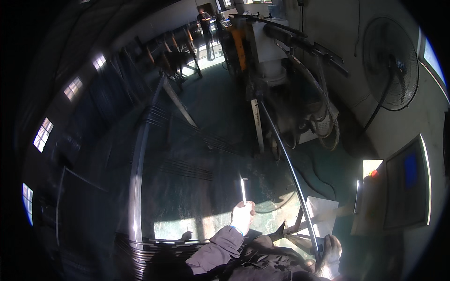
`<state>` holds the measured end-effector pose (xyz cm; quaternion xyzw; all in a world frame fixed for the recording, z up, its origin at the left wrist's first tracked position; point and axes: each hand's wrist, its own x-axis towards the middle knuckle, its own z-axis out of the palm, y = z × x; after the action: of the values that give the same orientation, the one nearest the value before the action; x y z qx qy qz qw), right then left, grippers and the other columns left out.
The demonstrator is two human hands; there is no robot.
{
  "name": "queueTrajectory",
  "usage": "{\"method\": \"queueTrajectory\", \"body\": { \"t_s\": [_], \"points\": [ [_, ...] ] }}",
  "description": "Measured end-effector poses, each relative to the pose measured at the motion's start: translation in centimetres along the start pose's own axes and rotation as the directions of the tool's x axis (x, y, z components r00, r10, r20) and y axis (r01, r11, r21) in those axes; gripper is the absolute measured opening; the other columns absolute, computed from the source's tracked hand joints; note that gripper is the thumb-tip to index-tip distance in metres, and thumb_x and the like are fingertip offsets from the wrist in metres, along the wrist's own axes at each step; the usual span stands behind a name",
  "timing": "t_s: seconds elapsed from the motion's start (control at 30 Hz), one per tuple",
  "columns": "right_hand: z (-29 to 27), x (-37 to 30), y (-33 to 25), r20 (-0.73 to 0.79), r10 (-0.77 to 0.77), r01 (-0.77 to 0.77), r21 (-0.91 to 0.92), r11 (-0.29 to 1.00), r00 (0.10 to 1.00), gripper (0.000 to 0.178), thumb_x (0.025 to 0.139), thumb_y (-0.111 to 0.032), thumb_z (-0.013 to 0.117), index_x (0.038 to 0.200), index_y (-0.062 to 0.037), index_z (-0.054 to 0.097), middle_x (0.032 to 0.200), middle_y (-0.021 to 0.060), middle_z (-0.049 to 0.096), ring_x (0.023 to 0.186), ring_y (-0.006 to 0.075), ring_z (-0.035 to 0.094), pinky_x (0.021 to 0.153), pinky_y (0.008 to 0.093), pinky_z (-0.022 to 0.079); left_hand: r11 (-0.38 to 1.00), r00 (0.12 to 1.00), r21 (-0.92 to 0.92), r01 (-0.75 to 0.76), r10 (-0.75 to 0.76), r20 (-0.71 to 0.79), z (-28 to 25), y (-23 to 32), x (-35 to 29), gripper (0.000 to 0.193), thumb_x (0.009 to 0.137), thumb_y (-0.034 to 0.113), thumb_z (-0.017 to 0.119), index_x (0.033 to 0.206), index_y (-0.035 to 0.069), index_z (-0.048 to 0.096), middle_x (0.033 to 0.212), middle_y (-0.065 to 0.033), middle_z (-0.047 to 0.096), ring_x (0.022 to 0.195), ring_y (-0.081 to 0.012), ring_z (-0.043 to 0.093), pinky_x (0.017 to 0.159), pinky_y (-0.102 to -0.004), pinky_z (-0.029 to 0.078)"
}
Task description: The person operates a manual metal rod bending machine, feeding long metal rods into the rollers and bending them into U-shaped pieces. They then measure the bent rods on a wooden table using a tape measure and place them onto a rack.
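I take the long dark tube (286, 159) as my landmark: it runs from the bending machine (262, 51) at the top centre down to the lower right of the view. My right hand (329, 255) is at its near end, fingers wrapped around it in a firm grasp. My left hand (242, 216), left of the tube's lower stretch, is clenched around a short bright rod (243, 189) that stands nearly upright out of the fist and catches the light.

Right of the tube's lower half stands a control cabinet (375, 201); its panel carries a dark rectangular screen (408, 180) with a small blue patch near its top, and a small red round button (373, 173) sits at the cabinet's upper left corner, above a pale sunlit face. I can't make out any marking on it. Further right of the tube's upper half, a round black pedestal fan (390, 63) stands against the pale wall.

Left of the tube, a rack of dark tubes (154, 253) lies low in the view, with a long grey bar (138, 173) rising from it. Beyond the tube's far end, a person (205, 21) stands in a sunlit doorway area. The green floor (211, 93) spreads left of the machine.
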<state>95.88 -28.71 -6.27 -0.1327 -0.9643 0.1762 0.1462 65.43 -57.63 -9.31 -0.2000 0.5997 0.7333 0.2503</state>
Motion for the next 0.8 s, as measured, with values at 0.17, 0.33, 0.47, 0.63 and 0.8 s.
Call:
{"method": "queueTrajectory", "body": {
  "t_s": [0.17,0.33,0.47,0.63,0.8],
  "points": [
    [2.2,6.6,-0.5,0.045,-0.032,0.032,0.005,0.999,0.998,0.093,0.098,-0.056,0.081,0.163,0.0046,0.055,0.153,0.0320,0.064,0.141,0.0526,0.064,0.123,0.0654,0.046,0.995,0.998,-0.081,0.059,-0.058,0.020,0.5,4.1,5.3,0.021,0.118,0.023,0.065,0.122,0.005,0.073,0.084,-0.0035,0.065,0.055,-0.0113,0.051,0.046,-0.0318,0.040],
    [0.2,15.2,-6.9,0.380,0.190,-0.221,0.041,0.974,0.906,0.078,0.098,-0.026,0.088,0.165,-0.0034,0.057,0.108,0.0234,0.076,0.095,0.0404,0.076,0.083,0.0524,0.062,0.979,0.986,-0.134,0.153,-0.143,0.087,0.1,9.8,13.7,0.022,0.116,0.023,0.068,0.118,0.003,0.074,0.084,-0.0069,0.068,0.056,-0.0139,0.053,0.048,-0.0327,0.043],
    [4.1,19.9,-8.8,0.110,0.060,-0.079,0.180,0.980,0.992,0.069,0.100,-0.025,0.086,0.161,-0.0035,0.061,0.105,0.0208,0.078,0.092,0.0410,0.077,0.080,0.0526,0.062,0.995,0.996,0.024,0.093,-0.093,-0.003,-2.9,12.4,24.2,0.024,0.117,0.024,0.068,0.114,0.001,0.076,0.086,-0.0099,0.073,0.060,-0.0171,0.060,0.053,-0.0332,0.047],
    [7.8,29.4,-10.6,0.190,0.195,-0.240,0.254,0.937,0.962,0.064,0.101,-0.030,0.085,0.157,-0.0044,0.066,0.104,0.0203,0.080,0.091,0.0429,0.078,0.080,0.0528,0.062,0.995,0.990,0.096,0.042,-0.028,-0.138,-4.0,20.0,36.0,0.030,0.121,0.030,0.066,0.110,0.005,0.079,0.085,-0.0088,0.076,0.062,-0.0181,0.066,0.053,-0.0350,0.049],
    [11.1,38.3,-12.7,0.253,0.219,-0.249,0.091,0.964,0.942,0.040,0.099,-0.020,0.084,0.129,-0.0002,0.066,0.102,0.0150,0.077,0.089,0.0332,0.079,0.080,0.0450,0.063,0.892,0.892,0.399,-0.211,0.343,-0.294,-11.0,27.9,51.0,0.040,0.118,0.037,0.069,0.105,0.000,0.073,0.085,-0.0186,0.075,0.072,-0.0333,0.072,0.064,-0.0482,0.056]
  ]
}}
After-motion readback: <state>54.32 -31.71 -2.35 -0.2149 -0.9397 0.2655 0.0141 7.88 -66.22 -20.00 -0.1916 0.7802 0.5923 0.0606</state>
